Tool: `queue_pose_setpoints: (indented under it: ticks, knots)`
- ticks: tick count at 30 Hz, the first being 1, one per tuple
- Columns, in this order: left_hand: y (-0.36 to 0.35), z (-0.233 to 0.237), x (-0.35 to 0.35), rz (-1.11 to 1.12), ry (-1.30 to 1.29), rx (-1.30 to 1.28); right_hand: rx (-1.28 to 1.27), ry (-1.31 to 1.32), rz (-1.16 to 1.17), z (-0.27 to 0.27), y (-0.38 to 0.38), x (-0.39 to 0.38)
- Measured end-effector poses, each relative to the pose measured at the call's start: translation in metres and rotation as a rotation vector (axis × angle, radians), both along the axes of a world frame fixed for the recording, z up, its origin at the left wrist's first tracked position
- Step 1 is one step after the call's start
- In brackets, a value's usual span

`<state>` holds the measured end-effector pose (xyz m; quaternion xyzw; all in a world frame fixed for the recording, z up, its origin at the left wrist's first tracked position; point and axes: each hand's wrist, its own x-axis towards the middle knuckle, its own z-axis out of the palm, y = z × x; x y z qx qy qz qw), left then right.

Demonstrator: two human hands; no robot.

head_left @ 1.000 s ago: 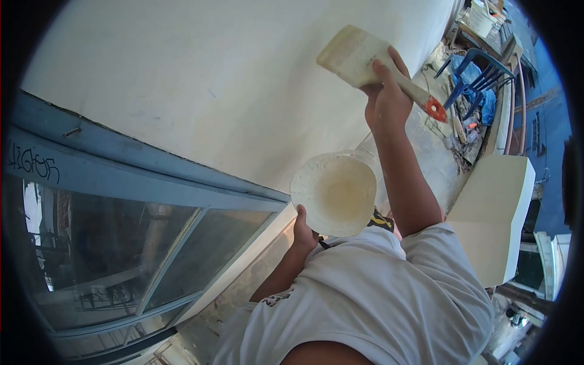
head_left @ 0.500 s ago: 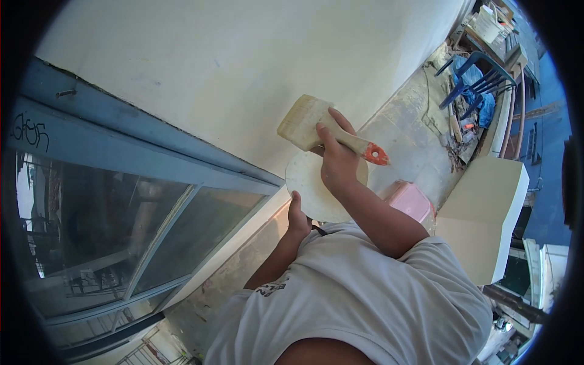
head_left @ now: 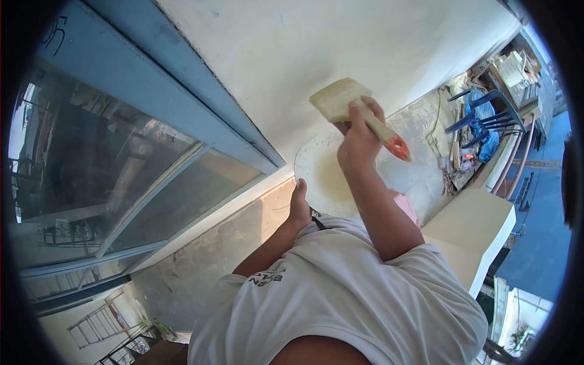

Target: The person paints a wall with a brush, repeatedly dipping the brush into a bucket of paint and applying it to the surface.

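A wide brush [head_left: 344,100] with pale bristles and a red-tipped handle is in my right hand [head_left: 360,137], its fingers wrapped round the handle near the bristles. The brush is raised in front of the pale wall [head_left: 267,61]. Below it, a round whitish container [head_left: 313,176] is held against my body by my left hand [head_left: 299,204]. The thumb lies at the container's left edge; the other fingers are mostly hidden. My right forearm covers part of the container's right side.
A blue-framed glass window [head_left: 201,109] stands on the left. A pink object [head_left: 404,207] lies beyond my right forearm, near a cream ledge [head_left: 468,225]. Farther right are a blue chair [head_left: 496,112], blue plastic and debris on the floor.
The view has shifted and turned. My right hand and the brush now appear farther right, and more of the container's inside shows. Both hands keep their holds.
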<state>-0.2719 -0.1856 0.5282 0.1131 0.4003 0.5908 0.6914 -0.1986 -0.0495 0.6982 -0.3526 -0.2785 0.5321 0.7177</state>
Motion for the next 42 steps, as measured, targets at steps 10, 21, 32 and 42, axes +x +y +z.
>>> queue_pose_setpoints:
  ticks: [10,21,32,42]
  knots:
    - [0.021,0.011,0.011,-0.038,0.063,0.044,-0.031,-0.006,0.043,0.009,-0.011,0.085]
    - [0.044,0.030,0.032,-0.191,0.318,0.275,-0.128,-1.071,0.413,-0.016,-0.039,0.169]
    - [0.041,0.056,0.043,-0.110,0.353,0.420,-0.143,-1.221,0.402,0.002,-0.022,0.146]
    - [0.035,0.073,0.045,-0.141,0.451,0.450,0.007,-1.371,0.338,-0.005,-0.015,0.142]
